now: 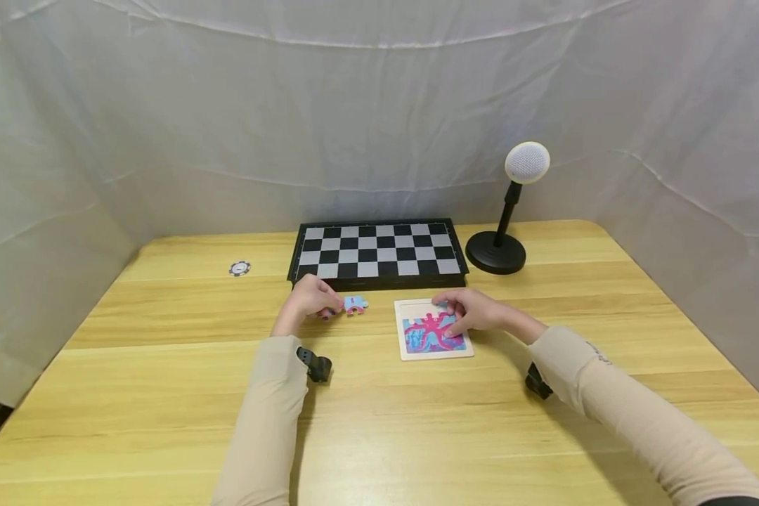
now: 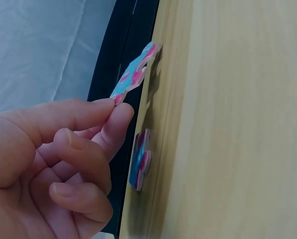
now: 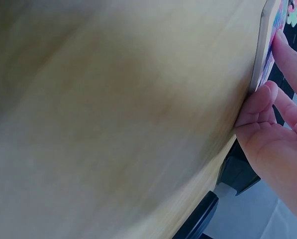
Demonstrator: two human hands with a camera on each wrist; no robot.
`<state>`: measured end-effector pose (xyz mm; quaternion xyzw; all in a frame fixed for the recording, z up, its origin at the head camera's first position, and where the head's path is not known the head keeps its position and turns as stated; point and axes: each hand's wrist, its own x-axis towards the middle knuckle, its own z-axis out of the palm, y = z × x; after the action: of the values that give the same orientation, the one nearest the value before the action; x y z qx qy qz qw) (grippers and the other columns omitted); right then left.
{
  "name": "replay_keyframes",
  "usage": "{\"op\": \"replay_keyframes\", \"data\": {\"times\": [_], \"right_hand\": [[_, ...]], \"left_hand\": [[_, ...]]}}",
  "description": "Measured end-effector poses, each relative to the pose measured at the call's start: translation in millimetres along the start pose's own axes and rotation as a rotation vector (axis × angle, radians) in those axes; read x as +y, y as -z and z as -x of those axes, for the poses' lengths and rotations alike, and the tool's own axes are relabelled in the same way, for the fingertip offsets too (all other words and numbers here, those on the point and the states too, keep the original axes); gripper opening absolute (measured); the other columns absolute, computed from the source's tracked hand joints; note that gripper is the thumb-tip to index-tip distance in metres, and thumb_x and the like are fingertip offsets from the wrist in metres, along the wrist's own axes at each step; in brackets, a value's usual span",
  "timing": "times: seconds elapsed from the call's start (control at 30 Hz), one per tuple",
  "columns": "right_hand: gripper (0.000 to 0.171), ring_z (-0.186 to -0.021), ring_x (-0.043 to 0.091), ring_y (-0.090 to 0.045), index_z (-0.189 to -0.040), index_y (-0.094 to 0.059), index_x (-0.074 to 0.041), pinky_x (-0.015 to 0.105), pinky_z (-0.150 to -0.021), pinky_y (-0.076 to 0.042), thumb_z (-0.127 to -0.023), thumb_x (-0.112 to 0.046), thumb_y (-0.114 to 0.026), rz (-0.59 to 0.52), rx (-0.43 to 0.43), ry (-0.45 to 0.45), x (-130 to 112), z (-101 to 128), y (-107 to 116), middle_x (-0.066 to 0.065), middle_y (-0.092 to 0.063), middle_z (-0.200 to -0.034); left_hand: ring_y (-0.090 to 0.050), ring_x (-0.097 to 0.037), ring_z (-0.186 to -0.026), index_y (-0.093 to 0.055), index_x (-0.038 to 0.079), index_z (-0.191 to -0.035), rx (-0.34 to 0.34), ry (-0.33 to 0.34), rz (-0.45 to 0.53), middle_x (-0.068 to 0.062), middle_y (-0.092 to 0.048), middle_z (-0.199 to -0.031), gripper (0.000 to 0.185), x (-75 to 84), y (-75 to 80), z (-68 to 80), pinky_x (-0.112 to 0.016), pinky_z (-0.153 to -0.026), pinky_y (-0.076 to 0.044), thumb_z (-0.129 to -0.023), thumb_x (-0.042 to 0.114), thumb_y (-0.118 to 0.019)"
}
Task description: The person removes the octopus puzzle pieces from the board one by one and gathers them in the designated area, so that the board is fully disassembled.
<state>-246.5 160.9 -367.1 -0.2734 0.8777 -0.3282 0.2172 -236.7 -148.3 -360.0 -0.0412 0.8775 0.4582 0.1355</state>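
Observation:
A light blue and pink jigsaw piece (image 1: 355, 304) is pinched by its edge between the thumb and fingers of my left hand (image 1: 313, 299). Below that hand, a second jigsaw piece (image 2: 140, 159) lies on the table, partly hidden in the head view. To the right is a pale-framed puzzle board (image 1: 403, 351) with a pink octopus picture (image 1: 433, 334); part of its upper area is bare. My right hand (image 1: 471, 309) rests on the board's right side. Its thumb touches the picture, and its fingertips reach the top of the board, where a bit of blue shows.
A black-and-white chessboard (image 1: 379, 251) lies behind the hands. On its right stands a round-headed microphone-like object (image 1: 528, 163) on a black base (image 1: 495, 253). A poker chip (image 1: 239, 268) lies at the back left. Pale cloth (image 1: 354, 105) hangs around the wooden table (image 1: 164, 393).

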Motion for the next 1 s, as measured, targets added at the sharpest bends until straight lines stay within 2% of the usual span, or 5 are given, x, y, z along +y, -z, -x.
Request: {"op": "replay_keyframes", "data": {"times": [0.23, 0.53, 0.77, 1.0], "right_hand": [[0.052, -0.063, 0.017, -0.040, -0.119, -0.050, 0.004, 0.023, -0.056, -0.034, -0.073, -0.006, -0.072, 0.005, 0.002, 0.005, 2.3, -0.2, -0.6, 0.006, -0.044, -0.077], [0.052, -0.063, 0.017, -0.040, -0.119, -0.050, 0.004, 0.023, -0.056, -0.034, -0.073, -0.005, -0.072, 0.002, 0.000, 0.009, 1.4, -0.2, -0.3, 0.006, -0.044, -0.077], [0.052, -0.061, 0.017, -0.040, -0.119, -0.050, 0.005, 0.022, -0.055, -0.033, -0.073, -0.005, -0.072, 0.001, 0.000, 0.010, 2.1, -0.3, -0.5, 0.006, -0.044, -0.076], [0.052, -0.061, 0.017, -0.040, -0.119, -0.050, 0.006, 0.022, -0.055, -0.034, -0.074, -0.004, -0.072, 0.000, -0.002, 0.017, 2.0, -0.1, -0.5, 0.007, -0.044, -0.077]], "left_hand": [[-0.042, -0.010, -0.041, -0.068, -0.002, -0.073, 0.013, 0.043, -0.038, -0.005, -0.059, -0.057, 0.010, -2.6, 1.9, -3.4, -0.022, -0.039, -0.027, -0.076, 0.007, -0.069], [-0.045, -0.009, -0.041, -0.068, -0.005, -0.076, 0.024, 0.034, -0.011, -0.010, -0.064, -0.067, 0.007, -0.7, 3.2, 1.1, -0.019, -0.041, -0.032, -0.077, 0.001, -0.066], [-0.045, -0.009, -0.040, -0.068, -0.004, -0.075, 0.035, 0.048, -0.051, -0.008, -0.061, -0.060, 0.007, 1.5, 5.0, 0.9, -0.021, -0.039, -0.028, -0.077, 0.002, -0.065], [-0.048, -0.010, -0.041, -0.067, -0.005, -0.076, 0.032, 0.029, -0.058, -0.008, -0.060, -0.058, 0.006, 5.1, 4.0, 1.5, -0.021, -0.042, -0.035, -0.075, 0.001, -0.064]]}}
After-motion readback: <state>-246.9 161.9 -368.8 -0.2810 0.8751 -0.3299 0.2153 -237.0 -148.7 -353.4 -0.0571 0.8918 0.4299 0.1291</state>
